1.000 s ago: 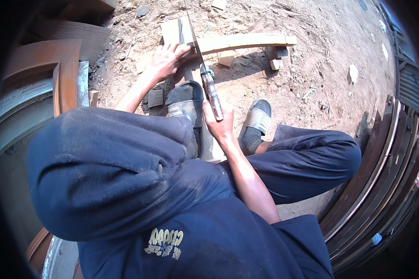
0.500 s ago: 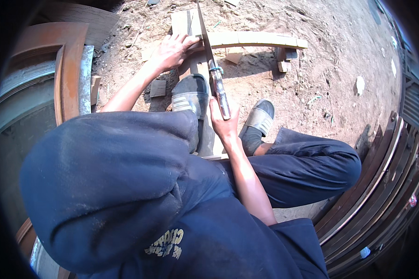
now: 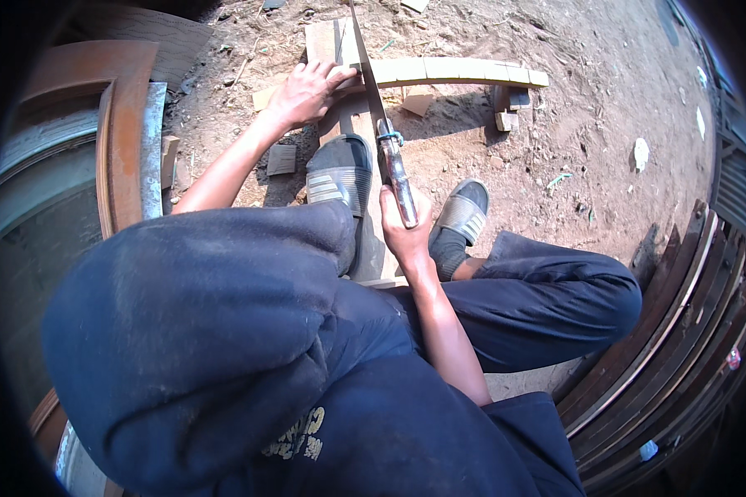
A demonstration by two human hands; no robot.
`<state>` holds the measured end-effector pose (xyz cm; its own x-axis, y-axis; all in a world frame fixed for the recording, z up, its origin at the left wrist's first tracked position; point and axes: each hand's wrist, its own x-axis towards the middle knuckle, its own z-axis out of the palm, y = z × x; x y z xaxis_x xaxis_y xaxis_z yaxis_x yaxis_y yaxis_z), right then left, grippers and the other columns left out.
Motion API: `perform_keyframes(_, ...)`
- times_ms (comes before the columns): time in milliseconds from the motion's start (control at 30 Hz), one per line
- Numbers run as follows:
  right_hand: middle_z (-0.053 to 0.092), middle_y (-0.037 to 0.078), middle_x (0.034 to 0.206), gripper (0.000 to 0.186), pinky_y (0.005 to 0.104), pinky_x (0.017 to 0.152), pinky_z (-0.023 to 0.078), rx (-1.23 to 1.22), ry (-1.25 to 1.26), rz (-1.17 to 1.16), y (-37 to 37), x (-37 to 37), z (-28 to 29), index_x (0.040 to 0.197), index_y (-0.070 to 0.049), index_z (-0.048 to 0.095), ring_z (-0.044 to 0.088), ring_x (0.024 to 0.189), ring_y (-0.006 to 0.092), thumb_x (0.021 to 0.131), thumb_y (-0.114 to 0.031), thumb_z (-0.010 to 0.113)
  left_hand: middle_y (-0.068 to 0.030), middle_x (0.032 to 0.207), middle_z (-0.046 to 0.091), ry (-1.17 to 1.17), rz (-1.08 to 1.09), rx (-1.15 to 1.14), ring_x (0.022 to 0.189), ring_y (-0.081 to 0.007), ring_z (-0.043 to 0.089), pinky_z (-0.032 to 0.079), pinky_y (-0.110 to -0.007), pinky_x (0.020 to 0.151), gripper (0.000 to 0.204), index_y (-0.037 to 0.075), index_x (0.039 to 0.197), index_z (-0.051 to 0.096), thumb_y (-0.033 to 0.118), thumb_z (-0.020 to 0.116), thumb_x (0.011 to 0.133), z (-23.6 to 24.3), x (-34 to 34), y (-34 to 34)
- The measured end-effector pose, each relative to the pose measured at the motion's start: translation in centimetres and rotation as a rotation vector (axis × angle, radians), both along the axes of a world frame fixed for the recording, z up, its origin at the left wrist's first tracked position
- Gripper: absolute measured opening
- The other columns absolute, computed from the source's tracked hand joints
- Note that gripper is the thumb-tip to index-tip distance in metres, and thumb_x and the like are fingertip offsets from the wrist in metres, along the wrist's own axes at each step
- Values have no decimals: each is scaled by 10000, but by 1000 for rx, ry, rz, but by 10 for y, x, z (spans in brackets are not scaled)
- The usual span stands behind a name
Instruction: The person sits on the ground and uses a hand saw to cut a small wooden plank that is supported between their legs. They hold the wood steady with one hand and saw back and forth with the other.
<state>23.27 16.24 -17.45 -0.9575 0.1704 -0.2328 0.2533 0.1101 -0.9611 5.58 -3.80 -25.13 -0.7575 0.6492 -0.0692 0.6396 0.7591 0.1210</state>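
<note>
My left hand (image 3: 302,98) is shut over a pale curved wooden strip (image 3: 460,70), fingertips just left of a handsaw's blade (image 3: 370,83). My right hand (image 3: 406,228) grips the saw's worn handle (image 3: 398,174); the blade points away from me across the strip. Beneath, a long board (image 3: 323,37) runs toward me, with my left sandalled foot (image 3: 336,178) on it. The strip's right end rests on small stacked wooden blocks (image 3: 510,103).
An orange-brown wooden frame (image 3: 128,157) leans at left beside loose offcuts (image 3: 282,157). Dark planks (image 3: 671,331) lie stacked at lower right. My right sandalled foot (image 3: 460,211) is on the dirt ground (image 3: 588,99), beside a bent leg.
My right hand and the saw have drawn back toward me since half a second ago. My left hand stays on the strip. The whole view shifted slightly after the oldest frame.
</note>
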Motion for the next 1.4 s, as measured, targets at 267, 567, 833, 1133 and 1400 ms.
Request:
perform_keyframes(267, 463, 20, 560, 162, 281, 488, 359, 27, 31, -3, -1, 3, 3, 710, 14, 548, 415, 529, 78, 853, -55, 584, -124, 1195, 501, -2, -3, 7, 1056, -281, 529, 465, -394, 884, 606, 147, 1320, 454, 92, 650, 749, 0, 3, 0)
perform_keyframes(567, 504, 28, 577, 140, 271, 493, 383, -11, -47, 17, 3, -4, 3, 709, 11, 562, 463, 544, 65, 836, -47, 571, -125, 1197, 506, -34, 4, -5, 1065, -282, 530, 451, -397, 903, 633, 164, 1335, 447, 78, 646, 740, 7, -1, 0)
perform_keyframes(833, 489, 39, 558, 148, 281, 499, 385, 10, -40, 25, 1, -15, -7, 711, 2, 556, 460, 534, 79, 839, -63, 587, -123, 1212, 499, -53, 19, 3, 1096, -282, 512, 430, -405, 953, 631, 156, 1349, 432, 79, 633, 755, 7, -3, 3)
perform_keyframes(1133, 479, 18, 568, 156, 278, 492, 373, 54, 27, 48, -3, -19, -10, 722, 11, 563, 444, 538, 72, 855, -68, 584, -113, 1236, 499, -17, 1, -51, 1088, -275, 517, 456, -385, 919, 657, 159, 1347, 440, 47, 639, 732, 11, -7, 1)
perform_keyframes(1400, 473, 30, 559, 135, 285, 491, 382, 53, 20, 39, 1, -7, -8, 724, 18, 565, 453, 534, 78, 841, -50, 575, -110, 1235, 483, -44, 21, -9, 1080, -282, 519, 453, -397, 929, 658, 161, 1350, 430, 68, 646, 736, 4, -4, 0)
